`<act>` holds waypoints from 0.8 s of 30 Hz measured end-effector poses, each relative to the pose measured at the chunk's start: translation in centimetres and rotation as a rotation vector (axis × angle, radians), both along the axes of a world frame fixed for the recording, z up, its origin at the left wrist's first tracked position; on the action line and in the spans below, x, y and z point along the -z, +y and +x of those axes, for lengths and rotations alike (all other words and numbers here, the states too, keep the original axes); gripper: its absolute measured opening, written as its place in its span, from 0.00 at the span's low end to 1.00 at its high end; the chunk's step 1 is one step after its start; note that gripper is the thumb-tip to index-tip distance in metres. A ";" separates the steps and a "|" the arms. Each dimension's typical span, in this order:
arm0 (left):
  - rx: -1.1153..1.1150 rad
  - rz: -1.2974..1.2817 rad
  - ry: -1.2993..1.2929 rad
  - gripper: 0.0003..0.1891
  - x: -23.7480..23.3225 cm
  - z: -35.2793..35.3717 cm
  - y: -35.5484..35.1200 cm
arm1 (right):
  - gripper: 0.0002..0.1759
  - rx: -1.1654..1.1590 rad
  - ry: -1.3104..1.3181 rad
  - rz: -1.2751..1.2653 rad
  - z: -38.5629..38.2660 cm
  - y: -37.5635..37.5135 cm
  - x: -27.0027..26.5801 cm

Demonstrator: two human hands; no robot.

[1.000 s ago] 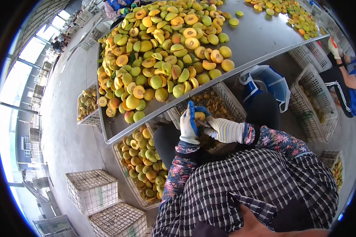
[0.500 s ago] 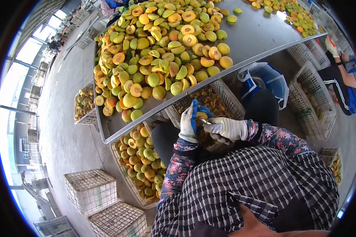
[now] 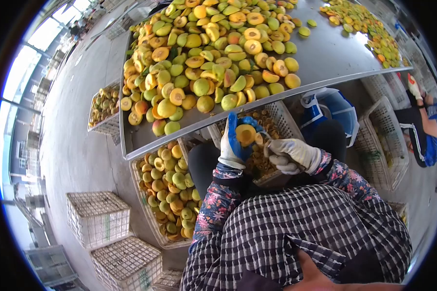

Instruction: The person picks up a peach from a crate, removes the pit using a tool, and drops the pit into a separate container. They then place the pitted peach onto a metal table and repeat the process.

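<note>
My left hand (image 3: pixel 234 145), in a white glove with blue palm and fingers, holds a halved yellow fruit (image 3: pixel 245 135), cut face up. Close on its right, my right hand (image 3: pixel 296 154), in a pale glove, is closed round a small metal tool (image 3: pixel 266 137) whose tip is near the fruit. A small brown piece shows at the tip, too small to make out. Below both hands stands a crate (image 3: pixel 290 121) with brown pits and scraps. Halved fruits (image 3: pixel 194 60) are heaped on the metal table (image 3: pixel 320 53) in front.
A crate of fruit halves (image 3: pixel 172 194) stands at my left, with upturned crates (image 3: pixel 98 218) beyond it. Under the table's right side is a blue and white bucket (image 3: pixel 332 114). More crates (image 3: pixel 386 140) and another person's gloved hand (image 3: pixel 414 87) are at the right.
My right hand has moved a little away from my left, with the tool now off the fruit. The fruit's cut face shows now. The whole view has shifted slightly.
</note>
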State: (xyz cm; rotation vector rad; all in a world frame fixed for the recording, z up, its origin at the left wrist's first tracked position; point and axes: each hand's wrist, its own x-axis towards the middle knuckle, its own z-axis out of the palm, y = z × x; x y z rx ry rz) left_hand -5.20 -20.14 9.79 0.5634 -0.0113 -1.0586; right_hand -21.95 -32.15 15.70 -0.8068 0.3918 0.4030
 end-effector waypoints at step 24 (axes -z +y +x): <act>0.257 1.562 -1.015 0.36 15.1 -11.0 38.6 | 0.21 -0.058 0.115 -0.776 0.0 0.4 4.6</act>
